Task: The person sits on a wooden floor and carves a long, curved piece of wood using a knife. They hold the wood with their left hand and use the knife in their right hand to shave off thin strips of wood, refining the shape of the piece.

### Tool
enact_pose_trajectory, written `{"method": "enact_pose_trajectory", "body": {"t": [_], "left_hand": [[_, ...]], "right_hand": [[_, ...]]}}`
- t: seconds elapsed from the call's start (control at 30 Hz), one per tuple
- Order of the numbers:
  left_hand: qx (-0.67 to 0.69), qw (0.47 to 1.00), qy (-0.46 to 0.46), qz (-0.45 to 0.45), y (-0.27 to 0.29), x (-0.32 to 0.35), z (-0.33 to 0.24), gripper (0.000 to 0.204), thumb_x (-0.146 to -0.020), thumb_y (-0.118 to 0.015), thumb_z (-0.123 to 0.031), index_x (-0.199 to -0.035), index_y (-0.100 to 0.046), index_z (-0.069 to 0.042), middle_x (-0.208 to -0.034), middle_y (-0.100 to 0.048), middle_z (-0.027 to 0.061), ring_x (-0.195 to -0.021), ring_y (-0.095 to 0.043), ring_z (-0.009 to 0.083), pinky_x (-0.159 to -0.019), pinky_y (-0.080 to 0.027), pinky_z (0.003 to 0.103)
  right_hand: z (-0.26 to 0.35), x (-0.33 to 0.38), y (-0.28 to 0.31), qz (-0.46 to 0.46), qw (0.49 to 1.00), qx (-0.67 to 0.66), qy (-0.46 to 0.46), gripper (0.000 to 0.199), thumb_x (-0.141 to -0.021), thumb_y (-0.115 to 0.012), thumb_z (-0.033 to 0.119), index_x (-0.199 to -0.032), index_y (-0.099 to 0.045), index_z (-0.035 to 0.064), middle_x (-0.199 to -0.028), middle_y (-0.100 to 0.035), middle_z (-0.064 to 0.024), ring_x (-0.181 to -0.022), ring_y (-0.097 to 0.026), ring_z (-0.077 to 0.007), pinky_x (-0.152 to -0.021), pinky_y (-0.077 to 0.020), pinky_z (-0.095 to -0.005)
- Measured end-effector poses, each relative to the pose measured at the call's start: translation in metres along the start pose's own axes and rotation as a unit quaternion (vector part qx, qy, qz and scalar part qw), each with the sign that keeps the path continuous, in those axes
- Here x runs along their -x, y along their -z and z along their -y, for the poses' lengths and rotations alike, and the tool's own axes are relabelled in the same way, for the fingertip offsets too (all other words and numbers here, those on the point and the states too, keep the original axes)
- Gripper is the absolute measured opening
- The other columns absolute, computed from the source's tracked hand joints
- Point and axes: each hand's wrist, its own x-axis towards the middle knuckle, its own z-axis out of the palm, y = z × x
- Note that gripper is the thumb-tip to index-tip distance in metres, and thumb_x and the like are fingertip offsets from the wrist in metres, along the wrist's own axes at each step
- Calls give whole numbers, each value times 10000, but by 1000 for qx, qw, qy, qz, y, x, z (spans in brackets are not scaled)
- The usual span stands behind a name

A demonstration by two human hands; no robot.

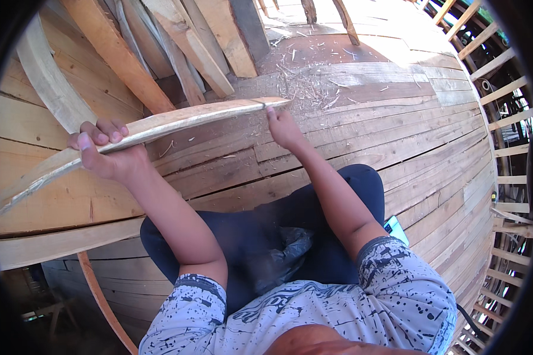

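Observation:
A long, curved wooden plank (201,115) with a pale rough edge slants across in front of me, its narrow tip to the right. Wrapped round its left part is my left hand (109,151), thumb on the near side and fingers over the top. My right hand (283,127) is curled up by the tip, with a fingertip against the plank's near edge. A small dark line crosses the wood right there; whether it is a mark or a thin tool in my fingers, I cannot make out.
I sit on a planked wooden floor (408,130) strewn with wood shavings (305,83). Several timbers (189,47) lean at the far left, beside curved plank walling (53,195). A light-blue flat object (395,229) lies by my right leg. Wooden slats (509,151) run along the right.

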Motion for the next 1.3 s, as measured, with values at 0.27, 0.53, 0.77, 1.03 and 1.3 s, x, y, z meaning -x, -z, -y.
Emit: {"method": "enact_pose_trajectory", "body": {"t": [0.27, 0.53, 0.77, 1.03, 1.3], "left_hand": [[13, 999, -10, 47, 7, 1, -5, 202, -841, -679, -162, -806, -483, -195, -594, -442, -44, -442, -433, 87, -418, -398, 238], [69, 987, -5, 146, -4, 7, -3, 168, -884, -655, -156, -886, -493, -201, -623, -476, -35, -466, -468, 96, -440, -434, 237], [188, 924, 9, 333, 29, -9, -1, 183, -839, -588, -146, -968, -459, -138, -725, -519, 12, -582, -529, 118, -605, -469, 290], [-27, 988, 129, 75, 0, -9, -13, 442, -734, -622, -181, -1132, -489, -42, -945, -547, 127, -916, -555, 269, -958, -446, 483], [-1, 971, 112, -210, -2, 9, 13, 277, -784, -519, -139, -1047, -468, -67, -838, -480, 81, -799, -514, 223, -884, -448, 471]], "right_hand": [[20, 1, -19, -49, 995, 32, 77, 573, -1028, -397, 393, -839, -640, -90, -758, -645, -295, -756, -645, -467, -746, -489, -523], [-13, -24, -17, -58, 996, 0, 70, 631, -1029, -361, 507, -932, -604, -67, -611, -519, -88, -474, -520, -236, -419, -435, -410], [-25, -26, 14, -39, 985, 2, -168, 595, -1031, -380, 502, -867, -615, -19, -646, -574, -105, -499, -548, -218, -418, -431, -378], [-34, -25, 9, -47, 995, 29, -83, 622, -1023, -389, 509, -896, -593, -65, -662, -594, -153, -575, -590, -273, -494, -498, -435], [47, 7, -4, 64, 997, 8, -47, 596, -1027, -397, 467, -896, -630, -67, -748, -614, -198, -723, -633, -303, -639, -501, -443]]}}
